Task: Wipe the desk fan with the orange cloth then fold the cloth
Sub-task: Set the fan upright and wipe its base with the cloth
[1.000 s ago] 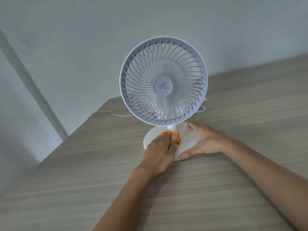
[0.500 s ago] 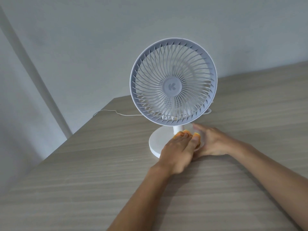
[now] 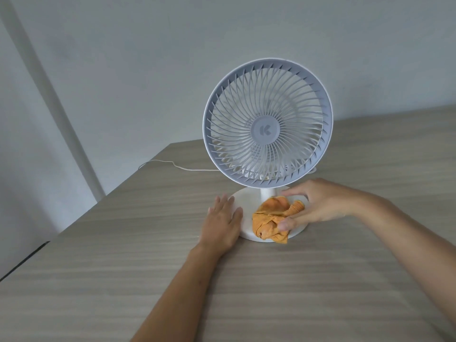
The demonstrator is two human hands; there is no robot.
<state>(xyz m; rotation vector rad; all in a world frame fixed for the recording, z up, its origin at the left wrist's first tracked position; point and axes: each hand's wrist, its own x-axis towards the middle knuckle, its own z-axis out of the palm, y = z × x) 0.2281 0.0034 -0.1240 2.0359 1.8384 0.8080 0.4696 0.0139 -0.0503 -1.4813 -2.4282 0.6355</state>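
Observation:
A white desk fan point(image 3: 267, 124) with a round grille stands on a wooden table, on a flat round base point(image 3: 246, 201). A crumpled orange cloth point(image 3: 271, 218) lies on the front right of the base, by the stem. My right hand point(image 3: 318, 206) rests over the cloth, thumb and fingers closing on its right side. My left hand point(image 3: 222, 223) lies flat, fingers spread, against the base's left edge, holding nothing.
The wooden table point(image 3: 246, 280) spreads toward me, its left edge running diagonally. A thin white cable point(image 3: 177, 166) trails from behind the fan to the left edge. A grey wall stands behind.
My left hand let go of the cloth and moved to the left edge of the base. My right hand shifted onto the cloth, which now lies uncovered.

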